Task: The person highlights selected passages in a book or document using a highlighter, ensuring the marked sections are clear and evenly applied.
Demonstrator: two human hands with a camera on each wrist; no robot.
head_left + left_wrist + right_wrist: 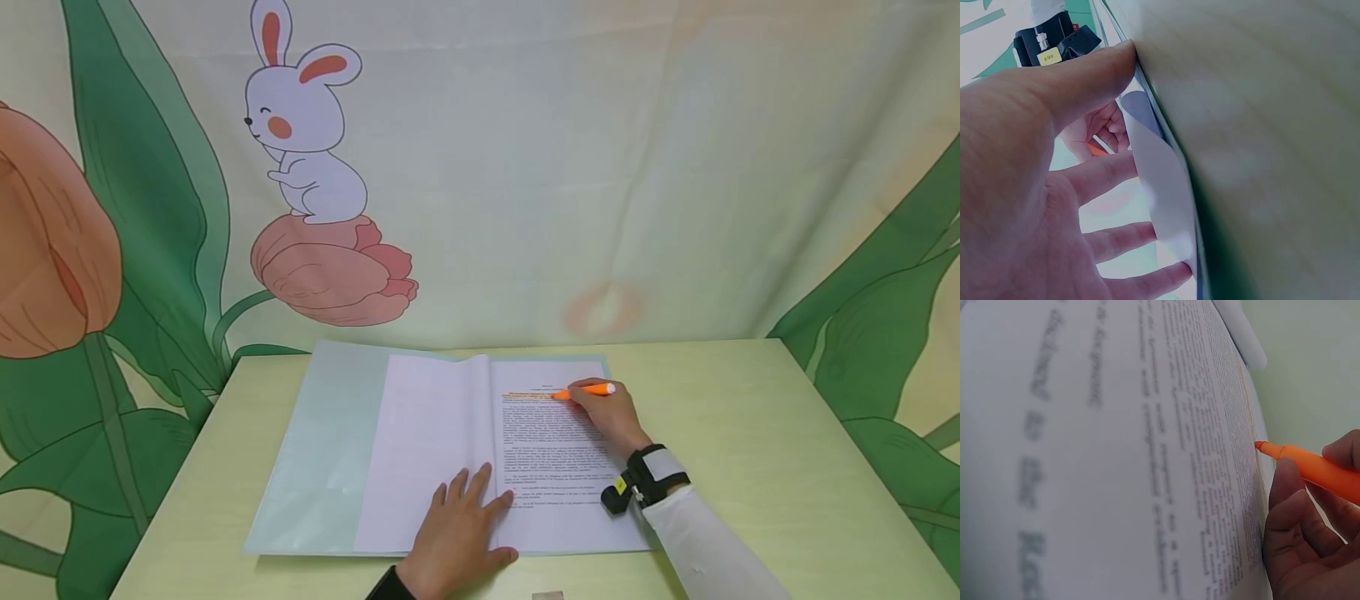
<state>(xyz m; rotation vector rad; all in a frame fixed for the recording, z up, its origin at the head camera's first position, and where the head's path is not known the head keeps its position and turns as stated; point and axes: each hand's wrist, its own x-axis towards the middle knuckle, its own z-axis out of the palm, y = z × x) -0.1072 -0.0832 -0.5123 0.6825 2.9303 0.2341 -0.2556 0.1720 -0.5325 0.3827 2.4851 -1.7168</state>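
Note:
An open booklet of printed pages (551, 450) lies on a pale green folder (315, 450) on the table. My right hand (609, 412) grips an orange highlighter (585, 390), its tip (1259, 446) touching a line of text near the top of the right page, where an orange streak shows. My left hand (461, 533) lies flat with straight, spread fingers (1116, 178) pressing the pages down near the spine at the bottom edge. The blank left page (427, 450) curves up a little at the fold.
The light yellow-green table (750, 450) runs wide to the right of the folder. A printed cloth backdrop with a rabbit (303, 125) and tulips hangs right behind the table's far edge. A black wrist camera (645, 479) sits on my right wrist.

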